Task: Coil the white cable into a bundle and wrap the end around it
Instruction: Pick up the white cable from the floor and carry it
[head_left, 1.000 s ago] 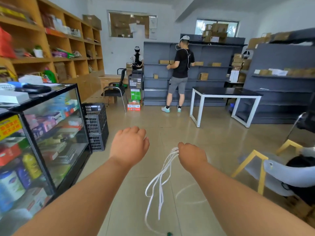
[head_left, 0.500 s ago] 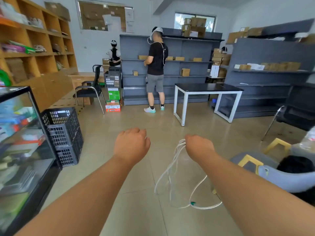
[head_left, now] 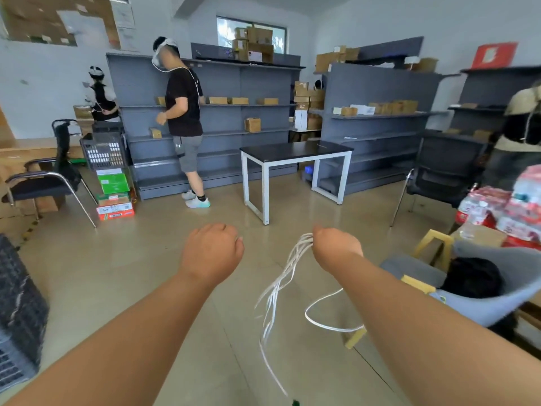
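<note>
Both my arms reach out over the tiled floor. My right hand (head_left: 336, 248) is closed on the top of a bunch of white cable (head_left: 277, 290) loops, which dangle down and to the left of it. A loose length of the cable curves under my right forearm, and a strand trails down to a dark green tip (head_left: 295, 402) at the bottom edge. My left hand (head_left: 211, 251) is a closed fist, seen from the back, a hand's width left of the right one. No cable shows between the two hands, and the inside of the left fist is hidden.
A black-topped table (head_left: 292, 151) with white legs stands ahead. A person (head_left: 184, 112) stands at the grey shelves (head_left: 228, 118) behind it. A grey chair (head_left: 497, 291) with yellow legs is close on the right, with bottle packs (head_left: 512, 206) beyond. A black crate (head_left: 17, 303) sits at the left.
My view has swung right, so the glass cabinet has left the frame. The hanging loops have swung and the loose length now curls under my right forearm. Both hands keep their grip.
</note>
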`<state>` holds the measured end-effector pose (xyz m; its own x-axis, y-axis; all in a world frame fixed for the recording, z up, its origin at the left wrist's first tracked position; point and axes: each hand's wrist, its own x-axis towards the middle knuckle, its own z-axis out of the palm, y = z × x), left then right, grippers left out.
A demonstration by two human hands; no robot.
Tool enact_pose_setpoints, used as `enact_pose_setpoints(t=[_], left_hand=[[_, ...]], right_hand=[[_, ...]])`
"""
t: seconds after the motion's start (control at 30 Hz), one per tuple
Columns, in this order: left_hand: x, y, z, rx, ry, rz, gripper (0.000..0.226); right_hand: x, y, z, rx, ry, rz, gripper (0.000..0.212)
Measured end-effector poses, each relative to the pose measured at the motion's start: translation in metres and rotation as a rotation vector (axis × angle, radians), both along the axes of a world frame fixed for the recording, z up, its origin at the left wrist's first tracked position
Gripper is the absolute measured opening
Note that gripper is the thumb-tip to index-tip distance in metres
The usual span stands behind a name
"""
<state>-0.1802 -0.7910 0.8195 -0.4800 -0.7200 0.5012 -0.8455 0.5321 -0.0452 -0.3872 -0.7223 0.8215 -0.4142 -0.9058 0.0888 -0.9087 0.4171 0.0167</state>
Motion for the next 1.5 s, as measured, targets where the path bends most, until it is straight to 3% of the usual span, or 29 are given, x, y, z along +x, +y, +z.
enact_pose_setpoints(t=[0.83,1.5], left_hand=[[-0.221,-0.374,-0.018,0.057,0.011,0.089,0.03],[-0.385,-0.738,0.002,-0.011,-0.053,-0.163,0.033]], right_hand=[[-0.232,-0.385,-0.005,0.058,0.048,0.109,0.034],[-0.369,-0.704,0.009,0.083,0.025,-0.109,0.033]])
